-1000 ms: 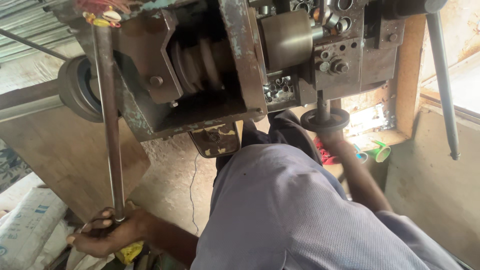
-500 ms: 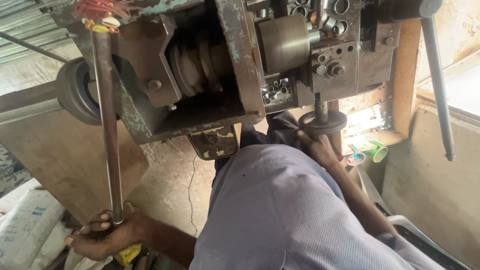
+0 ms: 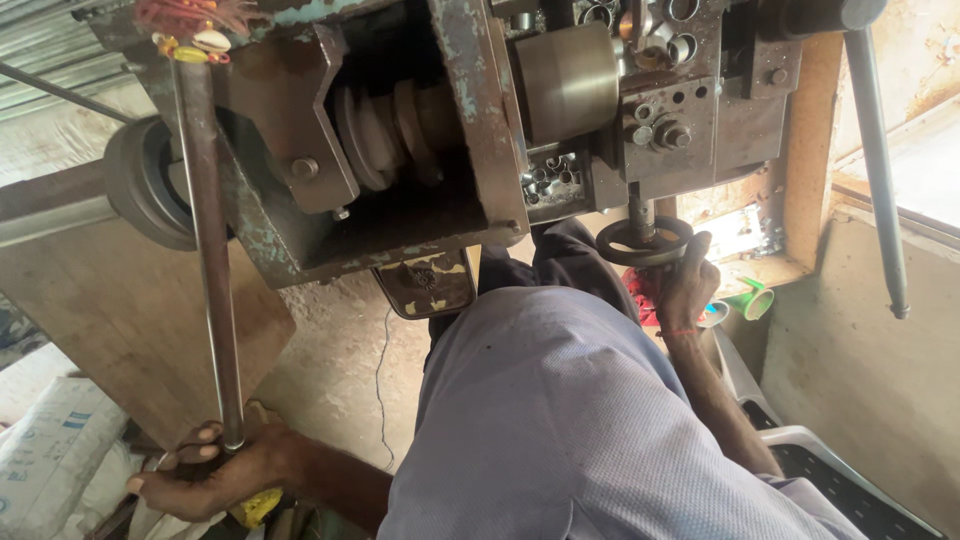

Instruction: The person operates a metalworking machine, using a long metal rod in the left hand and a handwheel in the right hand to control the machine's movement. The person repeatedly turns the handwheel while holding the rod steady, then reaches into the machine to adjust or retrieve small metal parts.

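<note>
One long lever rod [image 3: 210, 270], lower end gripped by left hand [image 3: 215, 475]. One small handwheel [image 3: 645, 241], right hand [image 3: 688, 285] wrapped round rim.

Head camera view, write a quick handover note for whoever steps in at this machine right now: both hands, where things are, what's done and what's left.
Left hand: wrapped around the bottom end of the long metal lever, low on the left, above the white sacks.
Right hand: on the rim of the small black handwheel under the machine.
Short metal tubes lie in a recess beside the steel cylinder.
Done: both controls are in hand.
Left: whether a piece is loaded cannot be seen; check before moving the lever or wheel.
</note>
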